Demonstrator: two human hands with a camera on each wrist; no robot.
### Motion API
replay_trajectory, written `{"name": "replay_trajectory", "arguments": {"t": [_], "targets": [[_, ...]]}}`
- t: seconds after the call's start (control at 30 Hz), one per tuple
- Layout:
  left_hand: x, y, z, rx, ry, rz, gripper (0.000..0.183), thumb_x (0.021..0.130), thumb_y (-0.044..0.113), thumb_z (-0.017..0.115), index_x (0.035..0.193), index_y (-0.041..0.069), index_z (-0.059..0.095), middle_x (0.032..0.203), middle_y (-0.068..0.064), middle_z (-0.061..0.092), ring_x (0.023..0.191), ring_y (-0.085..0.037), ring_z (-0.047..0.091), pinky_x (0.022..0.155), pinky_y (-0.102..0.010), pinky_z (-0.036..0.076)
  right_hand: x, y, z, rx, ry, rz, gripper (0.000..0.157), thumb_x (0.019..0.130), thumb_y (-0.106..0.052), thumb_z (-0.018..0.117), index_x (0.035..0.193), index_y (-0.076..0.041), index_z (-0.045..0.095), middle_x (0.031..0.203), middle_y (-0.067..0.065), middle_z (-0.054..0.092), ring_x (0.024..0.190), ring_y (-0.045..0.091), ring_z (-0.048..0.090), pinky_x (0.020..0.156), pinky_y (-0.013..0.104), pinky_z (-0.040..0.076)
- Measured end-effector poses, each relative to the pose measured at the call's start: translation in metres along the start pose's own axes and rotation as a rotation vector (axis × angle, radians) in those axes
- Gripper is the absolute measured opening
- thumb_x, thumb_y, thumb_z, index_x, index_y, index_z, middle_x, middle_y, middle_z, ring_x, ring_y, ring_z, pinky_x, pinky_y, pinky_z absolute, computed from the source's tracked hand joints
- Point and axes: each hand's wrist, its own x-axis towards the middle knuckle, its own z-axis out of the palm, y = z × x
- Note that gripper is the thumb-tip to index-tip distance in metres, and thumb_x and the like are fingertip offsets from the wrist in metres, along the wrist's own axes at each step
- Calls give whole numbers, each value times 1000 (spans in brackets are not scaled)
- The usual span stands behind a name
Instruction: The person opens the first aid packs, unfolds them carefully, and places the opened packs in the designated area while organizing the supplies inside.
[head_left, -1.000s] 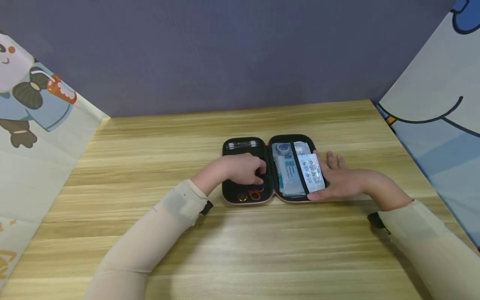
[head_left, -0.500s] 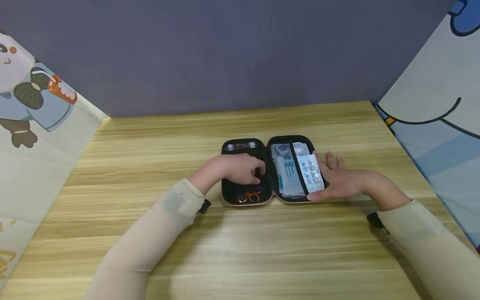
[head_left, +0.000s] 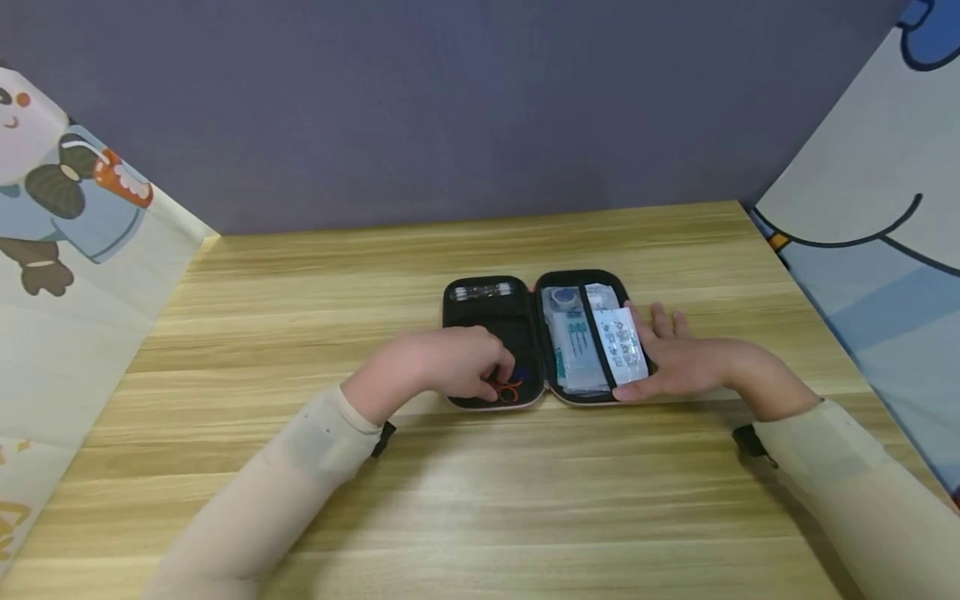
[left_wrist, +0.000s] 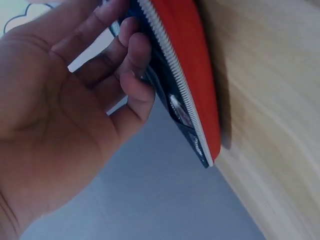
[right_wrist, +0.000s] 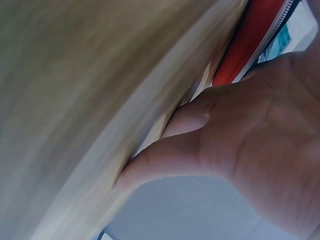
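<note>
A small zip case (head_left: 543,387) with a red shell and black lining lies unfolded on the table. My left hand (head_left: 457,362) reaches into its left half, fingers loosely bent, thumb and index finger apart. The fingertips are at the orange-handled scissors (head_left: 508,392), partly covered by the hand; whether they touch is unclear. In the left wrist view the left hand (left_wrist: 65,100) is beside the zipper edge, scissors hidden. My right hand (head_left: 678,367) rests with spread fingers along the case's right edge, thumb near the lower corner. The right wrist view shows the right hand (right_wrist: 240,130) against the table.
The right half holds sealed packets (head_left: 581,346) and a white printed sachet (head_left: 621,343) under a black elastic strap (head_left: 597,333). Cotton swabs (head_left: 482,291) sit at the top of the left half. A wooden table (head_left: 480,500) surrounds the case, with a dark panel (head_left: 480,108) behind.
My left hand has moved down and left within the left half, from its middle to the scissors, covering part of them. The right hand has stayed in place.
</note>
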Motion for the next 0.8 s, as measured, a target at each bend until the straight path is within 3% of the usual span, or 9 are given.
{"name": "replay_trajectory", "arguments": {"t": [0.17,0.6,0.8], "targets": [[-4,-1,8,30,17,-18,8,99,14,76,92,16,72,87,4,66,76,-10,56,71,-27,50,0,-1,0,11,0,-1,143,88,-66,77,164,-5,-27,161,46,-32,143,75,-29,108,94,2],[-4,-2,14,21,23,-16,11,102,22,74,92,19,69,93,3,64,86,-14,58,76,-29,51,-2,-3,0,21,-1,-5,142,88,-65,78,165,-4,-26,161,46,-32,143,75,-29,109,94,2],[-1,-7,15,-41,64,-56,20,98,19,78,111,15,63,93,-2,63,84,-17,55,76,-32,50,-2,-3,1,22,-2,-8,142,88,-65,77,165,-4,-25,160,46,-32,144,74,-30,110,93,0]]}}
